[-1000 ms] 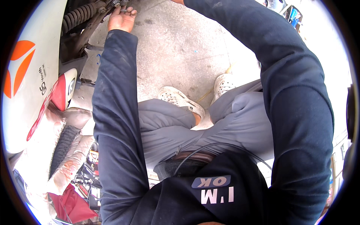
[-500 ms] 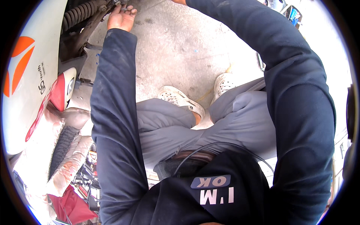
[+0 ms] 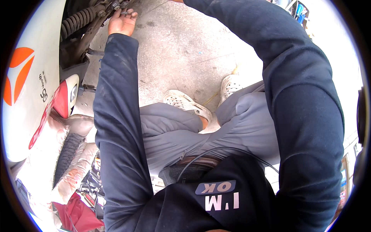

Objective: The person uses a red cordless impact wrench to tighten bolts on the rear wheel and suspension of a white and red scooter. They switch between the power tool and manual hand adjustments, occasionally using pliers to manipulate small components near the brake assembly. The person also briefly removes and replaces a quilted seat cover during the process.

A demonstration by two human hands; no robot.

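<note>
My left hand (image 3: 122, 25) is palm up beside the underside of a white scooter (image 3: 33, 73). Its curled fingers are closed on a small metal part (image 3: 124, 14), too small to name. Just beyond the fingertips is a greasy bolted joint (image 3: 115, 5), close to the lower end of a coil-spring shock absorber (image 3: 79, 20). Only a sliver of my right hand (image 3: 177, 0) shows at the top edge; its fingers and anything in them are out of the picture.
A red and white tail light (image 3: 63, 96) juts from the scooter at the left. Behind it lie a padded cover (image 3: 75, 166) and a red cloth (image 3: 79, 212). A box with blue-handled tools (image 3: 300, 12) stands at the upper right. My shoes (image 3: 185, 102) rest on the concrete floor (image 3: 174, 58).
My right forearm has shifted a little left, and less of the right hand shows. The scooter and my left hand sit slightly lower in the picture. The left fingers remain curled on the metal part.
</note>
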